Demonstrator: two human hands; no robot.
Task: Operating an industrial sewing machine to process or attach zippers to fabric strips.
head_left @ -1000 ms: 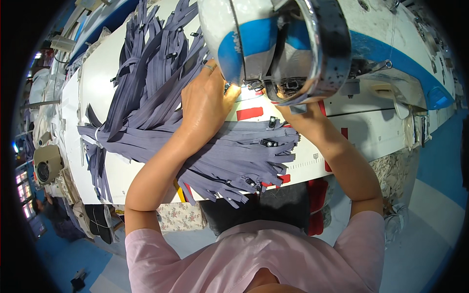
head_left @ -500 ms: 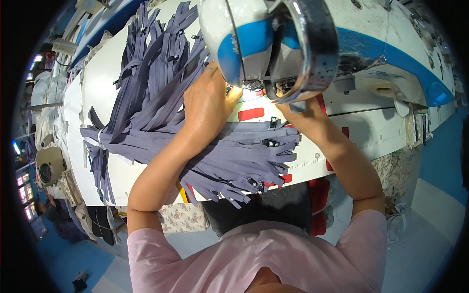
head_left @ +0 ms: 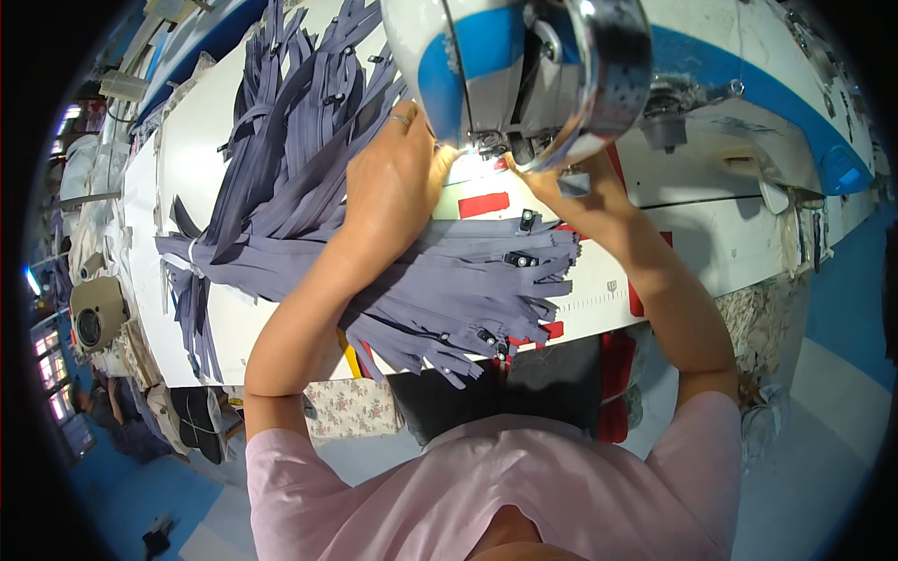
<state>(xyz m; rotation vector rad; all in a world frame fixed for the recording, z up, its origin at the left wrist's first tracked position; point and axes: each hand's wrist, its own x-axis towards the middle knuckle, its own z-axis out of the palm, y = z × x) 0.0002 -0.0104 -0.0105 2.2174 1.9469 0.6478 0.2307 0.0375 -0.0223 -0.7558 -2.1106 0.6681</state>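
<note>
Both my hands are at the needle area of a white and blue sewing machine. My left hand, with a ring on one finger, is left of the needle area. Its fingers are curled and its thumb points toward the lit spot under the machine head. From the right my right hand reaches in, fingers drawn together and their tips partly behind the machine head. Whatever either hand pinches is too small or hidden. Grey-purple zipper strips with dark sliders lie in a bundle beneath and beside my left forearm.
A second zipper bundle spreads toward the back left of the white table. Red tape patches and a ruler scale mark the tabletop. Floral cloth shows below the front edge. At far left stands a beige box-like device.
Both hands have shifted slightly away from me at the needle area. The bright spot and small metal parts under the machine head look different. The zipper bundles lie much as before.
</note>
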